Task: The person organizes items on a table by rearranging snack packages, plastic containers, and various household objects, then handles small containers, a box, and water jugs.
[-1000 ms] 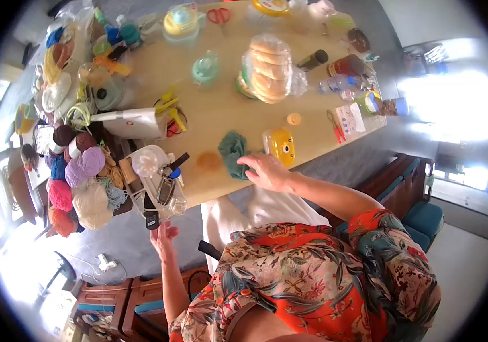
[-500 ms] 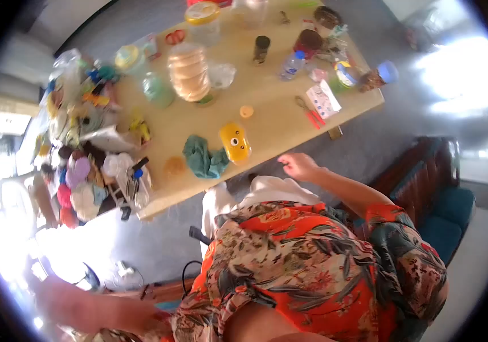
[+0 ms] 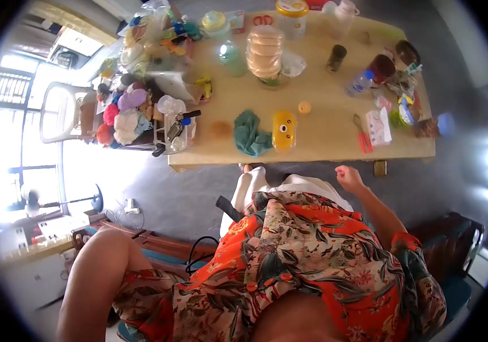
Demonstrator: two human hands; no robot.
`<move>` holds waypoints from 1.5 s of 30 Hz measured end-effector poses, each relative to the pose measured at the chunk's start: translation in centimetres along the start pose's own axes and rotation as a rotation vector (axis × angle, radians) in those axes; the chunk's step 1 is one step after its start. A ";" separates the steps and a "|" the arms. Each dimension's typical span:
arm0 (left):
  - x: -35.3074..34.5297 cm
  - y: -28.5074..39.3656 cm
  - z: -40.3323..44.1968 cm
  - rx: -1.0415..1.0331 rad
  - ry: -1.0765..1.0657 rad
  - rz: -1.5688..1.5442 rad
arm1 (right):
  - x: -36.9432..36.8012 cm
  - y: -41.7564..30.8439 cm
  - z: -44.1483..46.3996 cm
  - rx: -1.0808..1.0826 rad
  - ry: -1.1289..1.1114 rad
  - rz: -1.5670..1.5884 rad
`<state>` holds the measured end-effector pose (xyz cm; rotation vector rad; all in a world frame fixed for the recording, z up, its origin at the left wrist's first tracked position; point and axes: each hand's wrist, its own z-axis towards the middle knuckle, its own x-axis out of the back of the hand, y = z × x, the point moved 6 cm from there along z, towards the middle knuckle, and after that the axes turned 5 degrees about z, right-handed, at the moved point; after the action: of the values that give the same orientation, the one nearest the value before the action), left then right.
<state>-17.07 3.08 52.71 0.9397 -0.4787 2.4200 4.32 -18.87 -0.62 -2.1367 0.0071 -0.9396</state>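
My right hand (image 3: pixel 350 179) hangs just off the table's front edge, its fingers curled in, with nothing visible in them. Only my left arm (image 3: pixel 98 273) shows, bent at the lower left; the hand itself is out of view. A crumpled green cloth (image 3: pixel 249 135) lies near the front edge of the table (image 3: pixel 318 149), untouched. Right beside it is a yellow box with a bear face (image 3: pixel 284 131). Red-handled scissors (image 3: pixel 364 141) and a white patterned box (image 3: pixel 378 126) lie nearest my right hand on the table.
Bagged bread (image 3: pixel 265 51), a green jar (image 3: pixel 232 60), a dark jar (image 3: pixel 336 58) and a water bottle (image 3: pixel 360 84) stand farther back. Yarn balls (image 3: pixel 127 122) and a white rack (image 3: pixel 176 134) crowd the left. A wooden bench (image 3: pixel 158 256) is behind me.
My right hand has let go of the green cloth and moved right, off the table. My left hand has left the rack's front and gone out of view. The whole view has shifted.
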 end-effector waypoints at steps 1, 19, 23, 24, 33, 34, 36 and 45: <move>0.1 0.1 0.3 -0.001 -0.002 0.009 | -0.1 -0.3 0.3 0.004 0.003 -0.004; 2.4 -6.1 -2.9 0.021 0.027 -0.027 | -1.3 -3.6 3.3 0.022 0.029 0.047; 4.3 -9.6 -5.1 0.011 0.064 -0.027 | -2.8 -4.9 5.5 0.051 0.066 0.023; 4.8 -10.6 -5.7 0.008 0.083 -0.021 | -2.4 -6.2 6.1 0.064 0.051 0.032; 6.2 -29.2 -23.9 0.803 0.070 0.585 | -10.0 -21.1 20.2 0.181 -0.036 0.303; 3.4 -32.3 -28.3 1.068 -0.023 0.484 | -10.4 -23.7 22.2 0.178 -0.059 0.284; -5.0 -35.8 -36.3 1.727 0.256 -0.324 | -11.3 -28.1 26.2 0.202 -0.056 0.207; -15.3 -39.6 -49.8 1.902 -0.500 -0.207 | -18.5 -34.0 39.0 0.022 -0.081 0.121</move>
<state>-11.21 54.52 12.75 1.9877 1.9970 1.7962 5.50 35.83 -5.83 -2.1274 0.0843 -0.7794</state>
